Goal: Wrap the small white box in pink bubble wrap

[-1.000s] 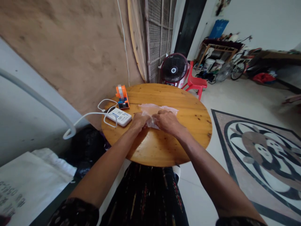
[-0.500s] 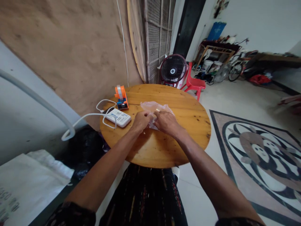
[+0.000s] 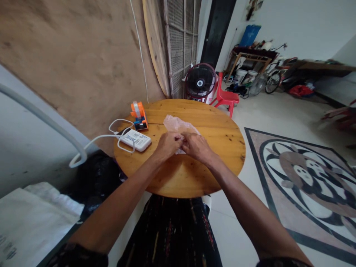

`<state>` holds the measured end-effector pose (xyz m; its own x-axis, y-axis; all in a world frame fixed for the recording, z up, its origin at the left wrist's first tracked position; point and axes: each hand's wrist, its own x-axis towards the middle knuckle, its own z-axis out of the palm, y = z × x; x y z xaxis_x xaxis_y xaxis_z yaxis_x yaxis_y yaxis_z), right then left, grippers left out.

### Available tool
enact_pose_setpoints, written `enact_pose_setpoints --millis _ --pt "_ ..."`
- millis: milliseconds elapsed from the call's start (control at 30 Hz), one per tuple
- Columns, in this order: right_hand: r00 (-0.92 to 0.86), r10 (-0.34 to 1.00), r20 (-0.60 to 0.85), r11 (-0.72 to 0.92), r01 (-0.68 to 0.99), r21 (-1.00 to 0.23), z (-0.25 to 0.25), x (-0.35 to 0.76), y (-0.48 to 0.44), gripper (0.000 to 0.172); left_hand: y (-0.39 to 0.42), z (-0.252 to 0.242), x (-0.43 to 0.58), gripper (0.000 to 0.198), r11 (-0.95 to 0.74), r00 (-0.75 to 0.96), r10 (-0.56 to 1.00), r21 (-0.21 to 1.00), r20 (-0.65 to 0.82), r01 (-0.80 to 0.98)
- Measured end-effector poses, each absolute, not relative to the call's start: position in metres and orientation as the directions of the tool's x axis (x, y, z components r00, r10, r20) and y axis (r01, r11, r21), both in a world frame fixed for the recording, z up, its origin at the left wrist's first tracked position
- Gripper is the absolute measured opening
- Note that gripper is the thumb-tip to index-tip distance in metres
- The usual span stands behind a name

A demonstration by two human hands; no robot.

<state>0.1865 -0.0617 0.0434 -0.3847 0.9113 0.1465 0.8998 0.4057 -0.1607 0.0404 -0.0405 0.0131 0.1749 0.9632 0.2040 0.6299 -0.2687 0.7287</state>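
Note:
A thin, pinkish clear plastic bag [image 3: 175, 122] lies crumpled on the round wooden table [image 3: 183, 178], spreading out behind both hands. My left hand [image 3: 168, 144] is closed, its fingertips pinching the near part of the bag. Right beside it, my right hand [image 3: 197, 145] is also closed on the plastic, thumb and fingers meeting those of the left. A bit of the bag pokes out below the fingers. Whatever else may sit between the fingertips is hidden.
To the left on the table are a white power bank [image 3: 136, 140] with a looped white cable [image 3: 97, 138] and an orange tape dispenser [image 3: 139, 115]. Beyond the far edge stand a fan [image 3: 199, 83] and a red chair [image 3: 226, 96].
My hands have come together until the fingertips meet. The small pale piece that showed at my right fingers is out of sight. The view has shifted slightly.

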Motion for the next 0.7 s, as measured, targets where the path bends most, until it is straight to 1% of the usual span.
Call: enact_pose_setpoints --millis 167,267,333,433,533,600,700 --pt "-0.355 0.917 0.18 0.382 0.911 -0.152 0.041 0.182 -0.065 0.025 -0.042 0.02 0.037 0.018 -0.242 0.222 0.966 0.759 0.132 0.604" --pt "-0.367 0.912 0.183 0.398 0.9 -0.178 0.04 0.185 -0.063 0.027 -0.046 0.023 0.032 0.021 -0.277 0.317 0.941 0.802 0.117 0.529" --pt "-0.385 0.907 0.168 0.415 0.885 -0.213 0.041 0.19 -0.061 0.032 -0.048 0.024 0.029 0.024 -0.333 0.393 0.909 0.805 0.137 0.49" --pt "-0.417 0.897 0.145 0.441 0.845 -0.302 0.043 0.198 -0.059 0.043 -0.05 0.022 0.027 0.025 -0.422 0.44 0.877 0.747 0.194 0.513" --pt "-0.424 0.895 0.14 0.443 0.808 -0.389 0.044 0.202 -0.058 0.055 -0.051 0.018 0.028 0.024 -0.469 0.452 0.864 0.68 0.222 0.564" --pt "-0.415 0.898 0.143 0.434 0.793 -0.427 0.044 0.203 -0.057 0.056 -0.051 0.015 0.03 0.024 -0.504 0.466 0.852 0.618 0.239 0.604" --pt "-0.419 0.892 0.17 0.445 0.746 -0.496 0.04 0.208 -0.056 0.053 -0.053 0.011 0.033 0.027 -0.532 0.465 0.845 0.493 0.263 0.688"
